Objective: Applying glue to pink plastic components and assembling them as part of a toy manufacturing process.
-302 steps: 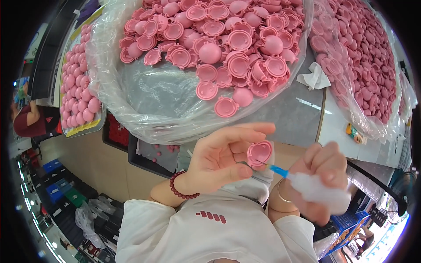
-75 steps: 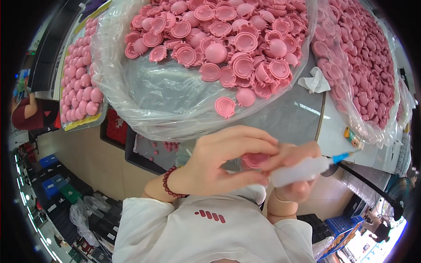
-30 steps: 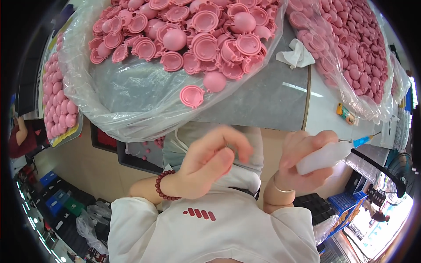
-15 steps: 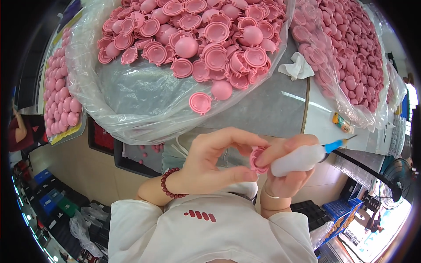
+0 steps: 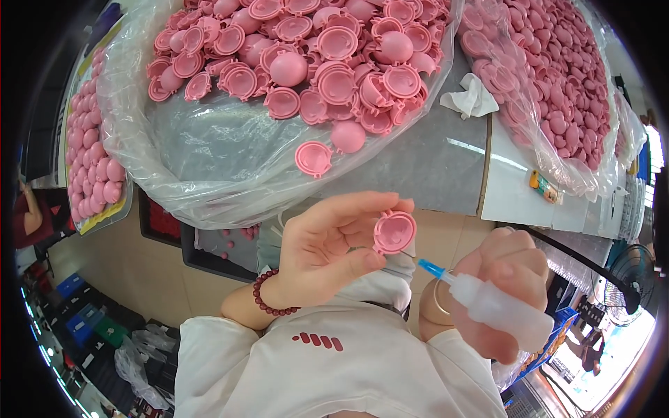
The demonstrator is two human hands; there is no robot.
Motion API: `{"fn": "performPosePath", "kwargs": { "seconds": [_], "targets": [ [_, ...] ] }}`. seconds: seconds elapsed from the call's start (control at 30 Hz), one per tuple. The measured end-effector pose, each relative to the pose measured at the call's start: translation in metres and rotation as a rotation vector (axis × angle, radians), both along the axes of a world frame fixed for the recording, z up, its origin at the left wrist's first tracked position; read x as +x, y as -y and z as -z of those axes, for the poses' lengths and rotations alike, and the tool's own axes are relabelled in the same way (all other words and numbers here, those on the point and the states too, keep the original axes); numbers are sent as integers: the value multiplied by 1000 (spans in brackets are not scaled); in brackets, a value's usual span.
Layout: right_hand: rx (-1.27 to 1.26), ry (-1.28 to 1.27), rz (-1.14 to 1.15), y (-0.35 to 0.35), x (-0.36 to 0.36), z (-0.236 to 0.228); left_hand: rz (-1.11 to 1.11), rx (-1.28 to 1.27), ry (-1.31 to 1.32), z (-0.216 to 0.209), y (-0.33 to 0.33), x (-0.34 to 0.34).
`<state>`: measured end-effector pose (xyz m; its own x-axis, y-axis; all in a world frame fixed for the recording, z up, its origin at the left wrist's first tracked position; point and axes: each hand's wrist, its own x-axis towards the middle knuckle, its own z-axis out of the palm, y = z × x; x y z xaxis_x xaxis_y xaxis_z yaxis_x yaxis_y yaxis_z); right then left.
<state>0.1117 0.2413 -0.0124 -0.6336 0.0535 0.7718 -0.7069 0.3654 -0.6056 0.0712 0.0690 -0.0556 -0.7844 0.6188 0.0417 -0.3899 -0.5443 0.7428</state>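
Note:
Between the thumb and fingers of my left hand (image 5: 327, 244) is a small pink plastic half-shell (image 5: 395, 232), its hollow side facing up. My right hand (image 5: 498, 292) is closed around a white squeeze bottle (image 5: 498, 306) with a blue needle tip (image 5: 432, 268). The tip points left toward the shell and stands a little apart from it. Beyond my hands, a heap of pink half-shells (image 5: 338, 43) lies in a clear plastic bag (image 5: 209, 146) on the grey table (image 5: 446, 160). One loose shell (image 5: 313, 159) rests near the bag's front edge.
A second bag of pink shells (image 5: 557, 83) stands at the right. A crumpled white tissue (image 5: 470, 96) and a small orange-and-green item (image 5: 542, 187) lie near it. Pink domes fill a tray (image 5: 97, 167) at the left. A black bin (image 5: 216, 258) sits below the table; a fan (image 5: 627, 285) is at the right.
My right hand has drawn away to the right and turned the bottle, so its tip now points left rather than right. The half-shell in my left hand now shows its hollow side fully.

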Motion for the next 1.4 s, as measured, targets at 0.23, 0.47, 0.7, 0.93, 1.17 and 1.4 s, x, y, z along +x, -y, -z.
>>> {"fn": "performPosePath", "kwargs": {
  "seconds": [0.23, 0.47, 0.7, 0.93, 1.17, 1.4],
  "targets": [
    [117, 31, 45, 6, 1, -3, -21, -35, -90, 0, -1, -1],
    [108, 61, 58, 9, 0, 0, -17, -16, -94, 0, -2, -1],
    [73, -43, 155, 12, -5, 2, -1, -17, -102, 0, 0, -1],
    [71, -56, 149, 11, -6, 2, 4, -30, -95, -2, 0, 0],
    [93, 75, 152, 9, -1, -1, -45, -91, -204, -2, 4, -2],
    [57, -58, 206, 18, -6, 3, -131, -277, -425, -4, 8, -5]
  ]
}}
